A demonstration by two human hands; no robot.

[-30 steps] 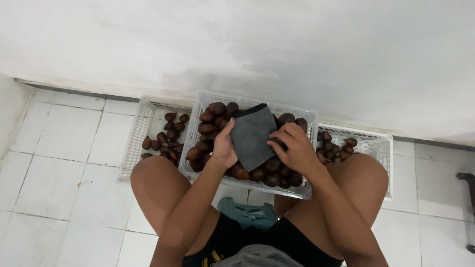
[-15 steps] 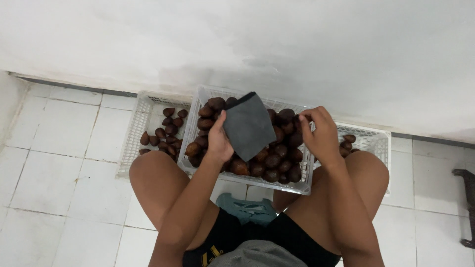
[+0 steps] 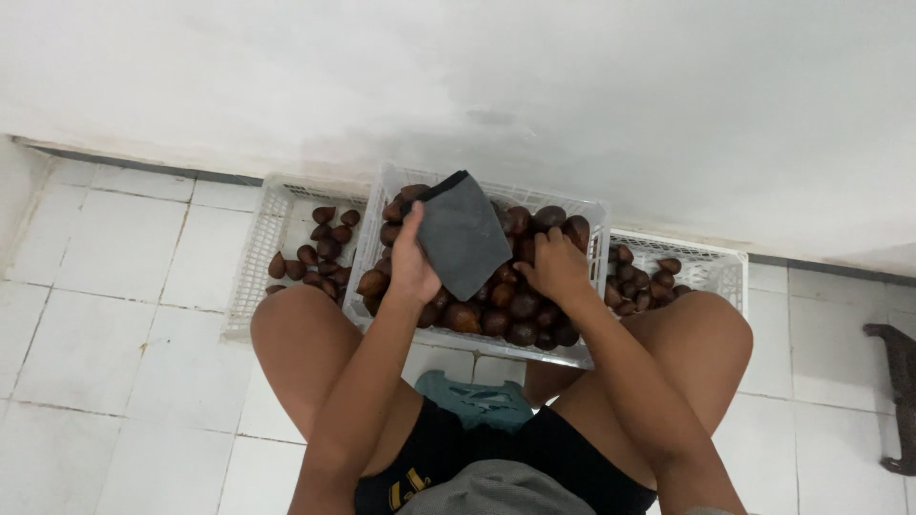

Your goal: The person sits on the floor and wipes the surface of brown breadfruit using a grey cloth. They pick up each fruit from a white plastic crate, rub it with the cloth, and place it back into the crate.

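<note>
I sit on the floor with a white plastic crate between my knees. It is heaped with brown scaly fruits. My left hand holds a dark grey cloth up over the crate's left half. My right hand rests on the fruits in the crate's right half, fingers curled down among them; whether it grips one is hidden.
A second white crate with a few fruits stands to the left, a third with some fruits to the right. A white wall rises just behind them. White floor tiles lie around. A dark object lies at far right.
My right hand left the cloth, swung out to the crate's right edge, then came back onto the fruits. My left hand kept the cloth raised.
</note>
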